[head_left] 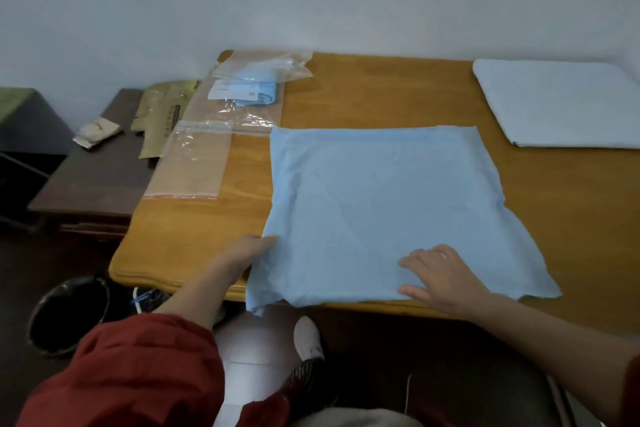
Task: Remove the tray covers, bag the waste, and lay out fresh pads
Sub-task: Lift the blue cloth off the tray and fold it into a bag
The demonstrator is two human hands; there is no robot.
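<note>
A light blue pad (377, 204) lies spread over the middle of the wooden table (363, 97), its near edge hanging over the table's front. My left hand (247, 251) is at the pad's near left edge, fingers tucked against or under the sheet. My right hand (440, 276) lies flat on the pad's near right part with fingers spread. A white pad (564, 104) lies flat at the far right of the table.
Clear plastic bags (194, 163) lie at the table's left, one with folded blue items (247, 88) inside. A dark side table (93, 180) with paper scraps stands to the left. A black lined bin (69, 314) sits on the floor below the table's left corner.
</note>
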